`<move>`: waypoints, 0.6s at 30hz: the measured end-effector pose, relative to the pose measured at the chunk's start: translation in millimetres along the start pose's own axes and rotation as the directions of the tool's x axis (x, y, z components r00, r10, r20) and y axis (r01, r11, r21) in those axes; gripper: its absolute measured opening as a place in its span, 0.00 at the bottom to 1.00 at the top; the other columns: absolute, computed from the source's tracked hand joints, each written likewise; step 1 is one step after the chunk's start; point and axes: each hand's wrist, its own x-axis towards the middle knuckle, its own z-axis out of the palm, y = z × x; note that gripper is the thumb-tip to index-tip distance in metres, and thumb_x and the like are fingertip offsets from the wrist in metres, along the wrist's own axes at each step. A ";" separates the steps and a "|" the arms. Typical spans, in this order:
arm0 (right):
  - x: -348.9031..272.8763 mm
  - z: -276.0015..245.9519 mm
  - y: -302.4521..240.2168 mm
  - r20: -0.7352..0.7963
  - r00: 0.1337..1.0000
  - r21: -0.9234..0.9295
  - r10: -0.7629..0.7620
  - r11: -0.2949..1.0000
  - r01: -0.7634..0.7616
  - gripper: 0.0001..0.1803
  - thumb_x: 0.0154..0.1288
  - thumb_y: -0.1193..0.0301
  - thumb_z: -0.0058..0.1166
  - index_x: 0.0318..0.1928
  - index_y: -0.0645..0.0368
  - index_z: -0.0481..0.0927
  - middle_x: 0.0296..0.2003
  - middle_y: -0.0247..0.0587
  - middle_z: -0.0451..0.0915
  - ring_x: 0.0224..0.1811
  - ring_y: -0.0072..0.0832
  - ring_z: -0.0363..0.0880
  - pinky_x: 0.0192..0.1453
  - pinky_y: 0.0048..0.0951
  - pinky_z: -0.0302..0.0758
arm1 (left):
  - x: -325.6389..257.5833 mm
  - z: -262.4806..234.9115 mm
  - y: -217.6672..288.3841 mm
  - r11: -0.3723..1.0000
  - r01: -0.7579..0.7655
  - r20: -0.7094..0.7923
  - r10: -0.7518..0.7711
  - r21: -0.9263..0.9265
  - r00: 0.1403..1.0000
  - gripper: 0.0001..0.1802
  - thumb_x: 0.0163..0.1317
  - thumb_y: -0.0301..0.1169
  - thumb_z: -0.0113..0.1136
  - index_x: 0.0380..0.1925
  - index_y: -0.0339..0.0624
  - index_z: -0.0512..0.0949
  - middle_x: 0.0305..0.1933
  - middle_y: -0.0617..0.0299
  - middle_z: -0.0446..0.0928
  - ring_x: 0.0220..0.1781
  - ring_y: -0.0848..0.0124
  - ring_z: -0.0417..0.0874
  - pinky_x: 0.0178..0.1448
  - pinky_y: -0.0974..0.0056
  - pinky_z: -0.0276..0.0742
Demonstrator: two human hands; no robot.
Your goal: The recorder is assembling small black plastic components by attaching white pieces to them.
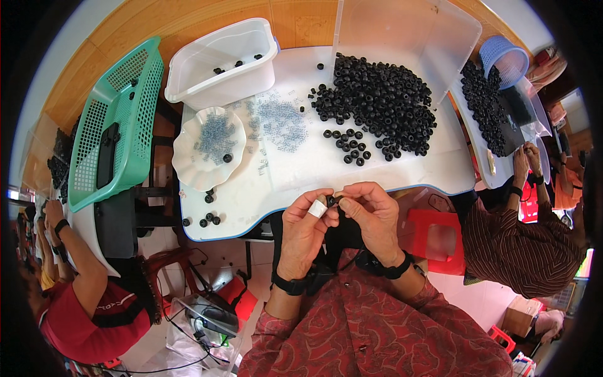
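Observation:
My left hand (306,227) and my right hand (374,215) meet just below the near edge of the white table (314,169). Together they pinch one small black ring (331,201) between the fingertips. A white tape wraps my left thumb. A big heap of black rings (377,100) lies on the table beyond my hands, with several loose rings nearer. Small clear bluish pieces (279,119) are scattered left of the heap, and more lie on a white scalloped plate (195,166).
A white tub (251,75) with a few black rings stands at the back left, a clear bin (402,31) behind the heap. A green basket (116,119) sits left. A red stool (436,242) is right. Other people work at both sides.

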 end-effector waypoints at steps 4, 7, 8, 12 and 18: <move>0.6 1.1 0.5 -0.006 1.000 0.008 -0.022 1.000 0.022 0.10 0.67 0.81 0.58 0.48 0.65 0.78 0.42 0.39 0.84 0.42 0.18 0.81 0.48 0.21 0.79 | -0.8 1.2 -1.6 0.998 -0.038 -0.012 0.038 0.043 0.999 0.13 0.71 0.26 0.55 0.51 0.30 0.78 0.39 0.59 0.81 0.35 0.74 0.82 0.40 0.69 0.81; 0.0 2.9 -1.9 -0.018 0.999 -0.066 -0.048 0.997 0.047 0.09 0.67 0.81 0.59 0.47 0.66 0.78 0.41 0.39 0.84 0.42 0.18 0.81 0.48 0.21 0.79 | -1.9 1.4 -3.0 0.996 -0.062 -0.015 0.063 0.069 0.998 0.13 0.72 0.26 0.55 0.51 0.30 0.78 0.39 0.60 0.80 0.36 0.74 0.82 0.41 0.69 0.82; -0.2 3.6 -2.4 -0.020 0.998 -0.078 -0.066 0.995 0.064 0.09 0.67 0.81 0.59 0.46 0.66 0.78 0.41 0.39 0.84 0.41 0.19 0.81 0.48 0.21 0.79 | -2.2 1.3 -3.3 0.994 -0.075 -0.018 0.076 0.081 0.997 0.13 0.72 0.26 0.55 0.51 0.31 0.78 0.40 0.60 0.80 0.36 0.74 0.82 0.41 0.69 0.82; -0.7 4.8 -2.7 -0.015 0.992 -0.135 -0.127 0.983 0.124 0.08 0.67 0.81 0.59 0.46 0.66 0.78 0.41 0.39 0.84 0.41 0.19 0.82 0.47 0.20 0.79 | -3.5 3.0 -2.3 0.991 -0.087 -0.010 0.088 0.099 0.996 0.13 0.72 0.26 0.55 0.52 0.30 0.78 0.40 0.60 0.80 0.37 0.74 0.82 0.41 0.69 0.82; -0.7 6.5 -1.8 0.006 0.968 -0.243 -0.250 0.939 0.244 0.07 0.65 0.83 0.59 0.44 0.67 0.79 0.38 0.39 0.83 0.40 0.20 0.82 0.45 0.20 0.79 | -6.4 7.2 -1.9 0.979 -0.118 -0.039 0.126 0.167 0.991 0.13 0.71 0.26 0.55 0.52 0.30 0.78 0.40 0.60 0.80 0.38 0.74 0.83 0.42 0.69 0.83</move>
